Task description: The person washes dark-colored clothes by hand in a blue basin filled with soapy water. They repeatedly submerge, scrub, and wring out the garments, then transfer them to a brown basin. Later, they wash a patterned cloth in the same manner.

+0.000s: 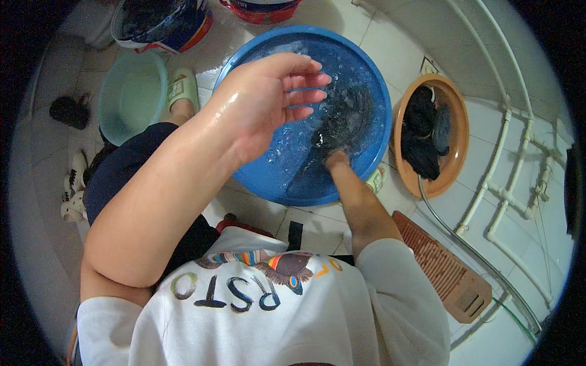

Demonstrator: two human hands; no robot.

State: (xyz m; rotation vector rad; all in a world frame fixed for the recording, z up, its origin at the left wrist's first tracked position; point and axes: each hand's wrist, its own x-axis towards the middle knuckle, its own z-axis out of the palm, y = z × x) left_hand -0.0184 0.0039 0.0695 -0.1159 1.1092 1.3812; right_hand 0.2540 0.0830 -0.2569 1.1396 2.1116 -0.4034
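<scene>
My left hand [268,97] is wet and raised above the blue basin [372,79], fingers spread, holding nothing. The basin holds foamy water and a dark garment [345,119]. My right hand [334,160] is plunged into the water at the near side of the basin, gripping the dark garment; its fingers are hidden under water and cloth.
An orange basin [459,137] with dark wet clothes stands right of the blue one. A brown washboard [442,268] lies on the tiled floor at lower right beside a hose [476,253]. A pale green basin [131,94], a bucket [162,24] and shoes [73,189] sit at left.
</scene>
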